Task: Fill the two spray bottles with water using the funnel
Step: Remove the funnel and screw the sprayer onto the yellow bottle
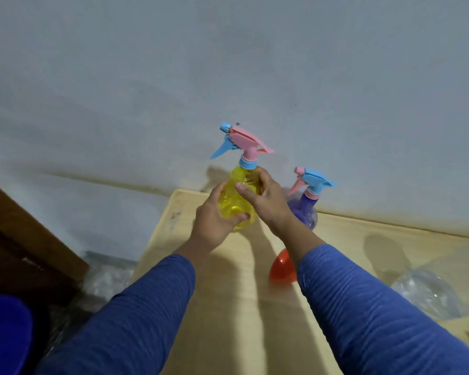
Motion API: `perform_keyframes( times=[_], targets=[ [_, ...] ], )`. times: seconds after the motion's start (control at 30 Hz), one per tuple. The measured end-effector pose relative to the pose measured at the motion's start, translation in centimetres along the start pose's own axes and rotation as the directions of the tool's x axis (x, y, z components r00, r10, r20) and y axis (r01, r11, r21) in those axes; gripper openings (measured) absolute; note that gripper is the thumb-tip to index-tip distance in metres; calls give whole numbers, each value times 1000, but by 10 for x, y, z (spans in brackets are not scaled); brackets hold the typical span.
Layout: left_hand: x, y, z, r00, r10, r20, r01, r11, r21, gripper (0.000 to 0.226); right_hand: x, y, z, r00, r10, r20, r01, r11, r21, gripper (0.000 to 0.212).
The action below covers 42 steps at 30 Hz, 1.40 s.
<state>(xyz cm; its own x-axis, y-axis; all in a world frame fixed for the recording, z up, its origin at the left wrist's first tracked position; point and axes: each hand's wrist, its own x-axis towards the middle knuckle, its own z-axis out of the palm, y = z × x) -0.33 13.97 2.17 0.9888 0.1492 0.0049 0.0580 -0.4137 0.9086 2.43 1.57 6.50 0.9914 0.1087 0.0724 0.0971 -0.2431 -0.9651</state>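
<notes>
Blue sleeves nearest; yellow bottle is gripped by left hand and right hand near table's far edge (sprayer on); body should be steadied, collar unscrewed.

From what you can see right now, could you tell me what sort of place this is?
Probably a room at home rather than a workshop: a plain wooden table pushed against a bare painted wall, a dark wooden door or cabinet at the left, and crumpled clear plastic beside the table.
</notes>
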Motion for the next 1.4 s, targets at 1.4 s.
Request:
perform_keyframes(
  times=[1.4],
  targets=[
    [15,12,-38,907,-330,264,9,641,768,47,-6,-31,4,836,538,103,-89,318,-944,36]
  ],
)
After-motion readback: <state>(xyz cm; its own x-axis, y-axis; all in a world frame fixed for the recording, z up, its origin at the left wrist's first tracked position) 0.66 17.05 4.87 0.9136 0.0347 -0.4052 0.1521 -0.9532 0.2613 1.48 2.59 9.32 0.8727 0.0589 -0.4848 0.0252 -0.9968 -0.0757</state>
